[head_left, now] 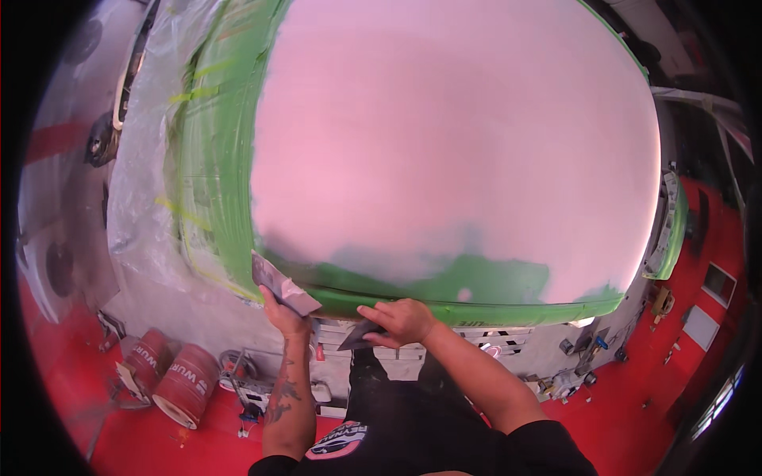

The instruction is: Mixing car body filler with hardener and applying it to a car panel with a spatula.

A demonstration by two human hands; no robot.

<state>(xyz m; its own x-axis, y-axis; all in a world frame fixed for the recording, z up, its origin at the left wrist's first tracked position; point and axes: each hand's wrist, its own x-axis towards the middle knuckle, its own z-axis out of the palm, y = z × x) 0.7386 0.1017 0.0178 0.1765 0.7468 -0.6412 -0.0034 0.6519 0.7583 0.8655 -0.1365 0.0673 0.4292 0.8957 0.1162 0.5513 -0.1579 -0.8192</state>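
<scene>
A large car body panel (pixel 452 143) spreads out in front of me, mostly coated in pale pink filler. Bare green paint (pixel 484 278) shows in patches along its near edge. At the near left corner, my left hand (pixel 286 319) is closed around a flat filler spreader (pixel 274 278) with a lump of pink filler (pixel 291 288) on it. To its right, by the panel's near edge, my right hand (pixel 406 320) grips a dark flat spreader (pixel 356 336), its blade angled toward the left hand. The two tools are apart.
Clear plastic sheeting (pixel 143 190) hangs along the left side, beside a green band (pixel 210 182) with yellow-green tape. Red drums (pixel 186 386) stand on the red floor at lower left. Several tools and parts (pixel 583 365) lie at lower right. A green part (pixel 671 230) is at right.
</scene>
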